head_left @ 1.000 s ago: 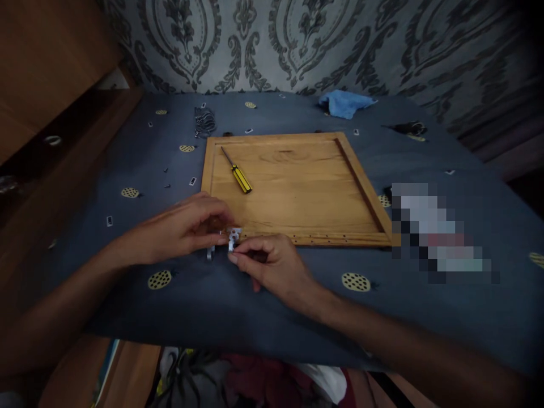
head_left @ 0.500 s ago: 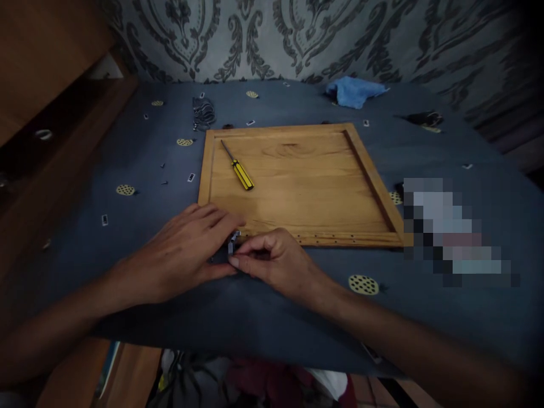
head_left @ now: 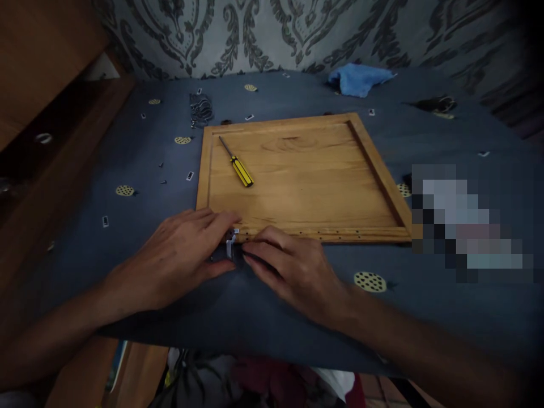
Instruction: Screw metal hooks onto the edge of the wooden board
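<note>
A wooden panel (head_left: 297, 187) with a raised frame lies flat on the cloth; small dark holes run along its near edge. At its near left corner is a small silvery metal hinge (head_left: 230, 246). My left hand (head_left: 174, 258) grips this hinge, fingers over the frame and thumb below. Just right of the hinge, apart from it, my right hand (head_left: 293, 266) has its fingers curled together at the panel's near edge. Whatever its fingertips hold, if anything, is hidden. A yellow and black screwdriver (head_left: 241, 171) rests on the panel, its shaft pointing to the far left.
Dark blue cloth (head_left: 148, 136) with a pineapple print covers the surface. Two small screws (head_left: 163, 182) lie left of the panel. Beyond them is a bundle of dark metal pieces (head_left: 201, 109). A blue rag (head_left: 359, 79) is at the back; wooden furniture (head_left: 68, 141) stands at left.
My right hand has drawn back slightly to the right from the hinge, and its fingers have curled in. My left hand stays at the hinge. The view has shifted a little.
</note>
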`<state>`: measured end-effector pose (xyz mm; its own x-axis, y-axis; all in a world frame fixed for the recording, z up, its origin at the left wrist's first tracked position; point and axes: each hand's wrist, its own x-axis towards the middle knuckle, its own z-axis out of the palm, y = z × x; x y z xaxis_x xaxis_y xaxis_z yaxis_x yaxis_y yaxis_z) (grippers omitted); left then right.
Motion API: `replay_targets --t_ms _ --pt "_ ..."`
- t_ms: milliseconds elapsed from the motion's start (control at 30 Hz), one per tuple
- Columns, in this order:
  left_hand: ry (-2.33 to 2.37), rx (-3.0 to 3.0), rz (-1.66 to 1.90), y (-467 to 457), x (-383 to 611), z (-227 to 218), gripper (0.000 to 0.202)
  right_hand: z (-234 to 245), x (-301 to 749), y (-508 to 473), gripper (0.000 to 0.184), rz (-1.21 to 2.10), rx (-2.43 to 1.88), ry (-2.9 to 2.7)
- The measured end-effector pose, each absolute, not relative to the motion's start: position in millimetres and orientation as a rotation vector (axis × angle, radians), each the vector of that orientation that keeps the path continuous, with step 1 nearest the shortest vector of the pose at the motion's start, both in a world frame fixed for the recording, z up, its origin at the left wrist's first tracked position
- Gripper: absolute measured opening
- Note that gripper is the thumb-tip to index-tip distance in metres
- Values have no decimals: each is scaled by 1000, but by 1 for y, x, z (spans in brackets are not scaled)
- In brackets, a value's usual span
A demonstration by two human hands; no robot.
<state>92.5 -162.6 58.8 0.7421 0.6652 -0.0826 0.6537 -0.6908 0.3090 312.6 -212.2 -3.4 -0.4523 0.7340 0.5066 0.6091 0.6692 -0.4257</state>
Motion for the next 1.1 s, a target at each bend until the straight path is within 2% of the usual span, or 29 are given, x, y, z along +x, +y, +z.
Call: replay_targets --t_ms 200,500,733,867,1100 --pt "1017 2619 81 -161 91 57 47 -4 313 -211 30 -18 -992 -2262" --pt "1024 2666 128 -162 90 55 51 -11 313 -211 29 -68 -951 -2388" --pt "1019 2612 127 -160 87 57 42 -9 312 -211 35 -132 -953 -2450" --pt "1030 2591 45 -158 88 61 32 -6 312 -213 30 -97 -983 -2483" --pt "1026 2600 -42 -155 89 65 26 -2 311 -214 28 -95 -981 -2485"
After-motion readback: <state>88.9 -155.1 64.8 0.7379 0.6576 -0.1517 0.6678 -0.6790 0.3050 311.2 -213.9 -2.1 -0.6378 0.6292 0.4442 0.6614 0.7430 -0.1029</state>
